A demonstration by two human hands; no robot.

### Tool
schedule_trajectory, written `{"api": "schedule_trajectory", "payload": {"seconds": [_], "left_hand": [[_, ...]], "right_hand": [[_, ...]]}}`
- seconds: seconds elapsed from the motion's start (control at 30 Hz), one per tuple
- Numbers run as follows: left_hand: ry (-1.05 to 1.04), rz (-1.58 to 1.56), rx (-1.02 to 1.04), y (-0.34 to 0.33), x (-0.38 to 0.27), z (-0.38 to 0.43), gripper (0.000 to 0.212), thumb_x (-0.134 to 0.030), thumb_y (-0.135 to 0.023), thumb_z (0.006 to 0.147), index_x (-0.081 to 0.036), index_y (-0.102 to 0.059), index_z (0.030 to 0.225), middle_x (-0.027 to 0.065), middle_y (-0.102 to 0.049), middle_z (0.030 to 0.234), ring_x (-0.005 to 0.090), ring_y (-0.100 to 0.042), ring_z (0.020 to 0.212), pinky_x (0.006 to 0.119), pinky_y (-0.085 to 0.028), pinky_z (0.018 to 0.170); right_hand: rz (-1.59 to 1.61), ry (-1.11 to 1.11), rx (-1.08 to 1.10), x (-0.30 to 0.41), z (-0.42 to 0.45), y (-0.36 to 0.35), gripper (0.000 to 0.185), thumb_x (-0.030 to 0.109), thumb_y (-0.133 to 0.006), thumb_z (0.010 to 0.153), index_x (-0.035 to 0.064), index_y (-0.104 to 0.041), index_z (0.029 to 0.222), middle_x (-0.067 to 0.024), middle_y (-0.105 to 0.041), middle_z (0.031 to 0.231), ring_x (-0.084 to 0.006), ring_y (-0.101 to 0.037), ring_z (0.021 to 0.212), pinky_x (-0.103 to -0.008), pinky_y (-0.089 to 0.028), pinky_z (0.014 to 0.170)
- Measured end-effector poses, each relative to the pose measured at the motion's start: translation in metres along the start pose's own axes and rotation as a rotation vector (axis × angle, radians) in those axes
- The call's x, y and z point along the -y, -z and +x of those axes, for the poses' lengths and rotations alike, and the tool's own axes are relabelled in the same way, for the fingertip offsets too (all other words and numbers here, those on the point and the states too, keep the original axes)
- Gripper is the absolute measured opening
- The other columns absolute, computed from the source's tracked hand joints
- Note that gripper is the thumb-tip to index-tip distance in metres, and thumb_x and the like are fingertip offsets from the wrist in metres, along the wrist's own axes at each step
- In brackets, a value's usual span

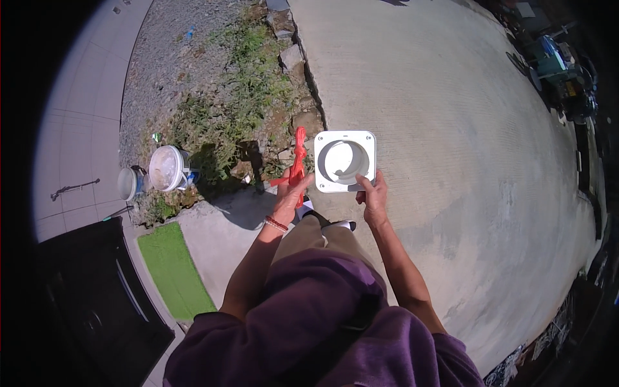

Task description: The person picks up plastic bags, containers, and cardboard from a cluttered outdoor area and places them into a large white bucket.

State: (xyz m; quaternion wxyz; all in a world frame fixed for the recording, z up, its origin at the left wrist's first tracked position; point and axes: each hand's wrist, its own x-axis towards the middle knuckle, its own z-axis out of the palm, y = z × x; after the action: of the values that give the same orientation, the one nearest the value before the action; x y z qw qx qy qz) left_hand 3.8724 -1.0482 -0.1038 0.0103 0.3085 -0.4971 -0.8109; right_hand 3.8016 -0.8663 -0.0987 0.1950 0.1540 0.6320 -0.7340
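Observation:
A square white plastic housing [320, 151] with rounded corners and a large round opening is in my right hand [375, 198]. Its lower right edge is pinched, the thumb lying at the rim of the opening. Screw holes show at its corners, and a small dark curved shape shows inside. My left hand [288, 197], with beaded bracelets at the wrist, holds a knotted strip of red plastic [300, 152]. The red strip stands upright just left of the housing, and the left fingertips come close to the housing's edge; whether they touch it I cannot tell.
Two white buckets [164, 168] stand on the left beside weeds [246, 63] and gravel [159, 67]. Stones edge the concrete paving [425, 121]. A green mat [176, 271] lies by a dark door [101, 305]. Cluttered equipment [563, 72] stands far right.

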Motion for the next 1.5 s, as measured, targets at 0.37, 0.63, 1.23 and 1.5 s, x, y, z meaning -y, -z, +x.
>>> {"api": "schedule_trajectory", "payload": {"seconds": [0.37,0.63,1.23,1.5], "left_hand": [[-0.275,0.328,-0.046,-0.037,-0.027,0.057,0.030,-0.014,-0.065,0.071,0.001,-0.050,0.093,0.0041,-0.057,0.081,0.0094,-0.051,0.071,0.023,-0.043,0.064],[0.507,0.040,-0.045,-0.103,-0.036,0.144,0.029,-0.042,-0.058,0.073,-0.014,-0.049,0.072,-0.0046,-0.045,0.056,0.0064,-0.036,0.039,0.021,-0.021,0.032],[0.790,-0.730,0.681,-0.449,-0.097,0.398,0.044,-0.031,-0.042,0.082,0.006,-0.043,0.106,0.0006,-0.039,0.062,0.0106,-0.033,0.053,0.021,-0.026,0.041],[0.903,-0.642,0.904,-0.623,-0.135,0.537,0.041,-0.025,-0.040,0.084,0.004,-0.038,0.112,-0.0010,-0.035,0.057,0.0081,-0.029,0.051,0.018,-0.025,0.042]], "right_hand": [[0.116,-0.077,0.142,0.026,0.025,-0.025,0.034,0.029,-0.055,0.079,0.0054,-0.043,0.101,-0.0050,-0.050,0.078,-0.0109,-0.050,0.048,-0.0206,-0.037,0.039],[-0.243,-0.240,-0.227,-0.005,0.089,0.139,0.034,0.034,-0.052,0.080,0.0064,-0.049,0.101,-0.0084,-0.051,0.087,-0.0194,-0.059,0.059,-0.0275,-0.045,0.046],[-0.317,-0.622,-0.436,0.087,0.312,0.466,0.026,0.022,-0.052,0.077,0.0034,-0.051,0.095,-0.0099,-0.054,0.073,-0.0223,-0.059,0.058,-0.0341,-0.048,0.049],[-0.233,-0.099,-0.206,0.314,0.549,0.354,0.020,0.020,-0.051,0.081,0.0042,-0.055,0.093,-0.0060,-0.056,0.075,-0.0144,-0.058,0.062,-0.0240,-0.044,0.051]]}}
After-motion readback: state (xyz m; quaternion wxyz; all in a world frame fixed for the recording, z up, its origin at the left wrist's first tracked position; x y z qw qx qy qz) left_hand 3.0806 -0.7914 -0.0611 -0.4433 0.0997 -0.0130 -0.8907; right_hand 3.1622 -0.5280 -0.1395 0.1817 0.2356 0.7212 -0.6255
